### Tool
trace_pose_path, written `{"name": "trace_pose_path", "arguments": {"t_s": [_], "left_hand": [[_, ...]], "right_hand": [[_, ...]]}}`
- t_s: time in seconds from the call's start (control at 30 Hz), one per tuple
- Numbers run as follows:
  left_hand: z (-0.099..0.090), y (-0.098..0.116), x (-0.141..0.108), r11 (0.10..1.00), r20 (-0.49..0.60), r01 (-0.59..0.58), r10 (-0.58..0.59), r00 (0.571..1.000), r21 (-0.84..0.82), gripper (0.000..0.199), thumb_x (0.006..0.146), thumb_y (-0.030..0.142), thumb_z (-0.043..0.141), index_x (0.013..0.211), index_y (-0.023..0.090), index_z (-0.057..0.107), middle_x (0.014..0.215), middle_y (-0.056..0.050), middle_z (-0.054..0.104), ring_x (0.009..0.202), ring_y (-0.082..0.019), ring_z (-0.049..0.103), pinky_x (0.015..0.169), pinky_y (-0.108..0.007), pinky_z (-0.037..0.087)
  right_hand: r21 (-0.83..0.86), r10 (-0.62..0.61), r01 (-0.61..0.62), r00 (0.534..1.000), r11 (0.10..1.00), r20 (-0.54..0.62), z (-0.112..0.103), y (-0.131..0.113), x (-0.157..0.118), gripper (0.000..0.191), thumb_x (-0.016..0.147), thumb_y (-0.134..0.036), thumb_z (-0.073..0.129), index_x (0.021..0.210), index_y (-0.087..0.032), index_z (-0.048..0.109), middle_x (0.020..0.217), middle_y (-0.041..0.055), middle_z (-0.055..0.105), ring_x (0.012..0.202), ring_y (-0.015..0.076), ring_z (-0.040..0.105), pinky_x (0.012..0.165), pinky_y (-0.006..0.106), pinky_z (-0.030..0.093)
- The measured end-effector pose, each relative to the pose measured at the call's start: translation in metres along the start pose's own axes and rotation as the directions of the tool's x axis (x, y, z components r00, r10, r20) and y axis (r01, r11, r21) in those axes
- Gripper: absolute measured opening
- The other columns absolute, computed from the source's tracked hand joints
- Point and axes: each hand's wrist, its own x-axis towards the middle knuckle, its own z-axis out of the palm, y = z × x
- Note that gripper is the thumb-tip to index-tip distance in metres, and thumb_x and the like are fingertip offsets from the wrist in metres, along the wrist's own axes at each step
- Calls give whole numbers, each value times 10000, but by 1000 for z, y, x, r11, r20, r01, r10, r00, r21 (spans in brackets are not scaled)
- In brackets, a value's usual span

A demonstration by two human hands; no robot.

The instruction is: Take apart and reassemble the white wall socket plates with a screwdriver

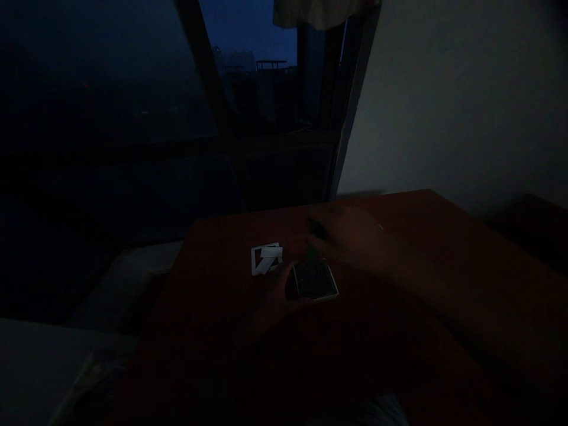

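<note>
The scene is very dark. My left hand (279,296) grips the left side of a small square box-like thing (316,280) with a dark face and pale edges, its fingers and thumb curled around it. Above its far edge is my right hand (344,234), closed and slightly blurred, around a dark and green object (312,251) whose kind I cannot make out. The green part points down toward the box-like thing; whether they touch is unclear. Left of them lies a white square frame (254,261) with pale strips (268,260) across it.
Both hands work over a reddish-brown table (213,284). Behind it stands a dark window (266,118) with a bit of curtain (326,13) at the top. A pale wall (452,106) rises at the right. A small white bit (380,226) lies beyond my right wrist.
</note>
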Motion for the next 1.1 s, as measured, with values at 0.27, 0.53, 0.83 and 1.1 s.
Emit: {"name": "trace_pose_path", "arguments": {"t_s": [0.27, 0.53, 0.83, 1.1], "left_hand": [[2, -3, 0, 999, -15, 15, -14, 1000, 41, 791, 695, 375, 781, 1371, 247, 391, 1414, -110, 445, 1274, -322, 440, 1048, -486, 366], [1, -1, 1, 1000, -3, 21, -21, 1000, 5, 811, 677, 369, 795, 1366, 240, 387, 1388, -108, 469, 1250, -315, 462, 1039, -480, 376], [2, -3, 1, 1000, -8, 7, -7, 1000, 1, 790, 682, 361, 790, 1354, 243, 392, 1374, -100, 481, 1257, -305, 455, 1039, -467, 379], [3, -6, 0, 999, -13, 32, -32, 999, 11, 813, 663, 374, 798, 1355, 248, 390, 1349, -102, 498, 1209, -305, 498, 1004, -458, 410]], "right_hand": [[189, -215, 199, 974, 962, 67, -9, -3, -5, 328, 762, -105, 523, 1087, -148, 519, 1122, 109, 573, 896, 194, 575, 654, 272, 410], [84, -66, 63, 998, 994, 26, -2, -5, 1, 394, 887, -290, 479, 1255, -155, 440, 1021, 98, 640, 817, 216, 610, 613, 289, 393], [79, -93, 88, 994, 993, 62, -6, -4, 1, 338, 845, -297, 528, 1159, -174, 506, 1100, 99, 592, 825, 200, 592, 606, 277, 383], [240, -162, 146, 986, 960, 48, -4, -1, 0, 285, 736, -131, 581, 1015, -170, 539, 996, 65, 625, 834, 177, 586, 649, 258, 396]]}}
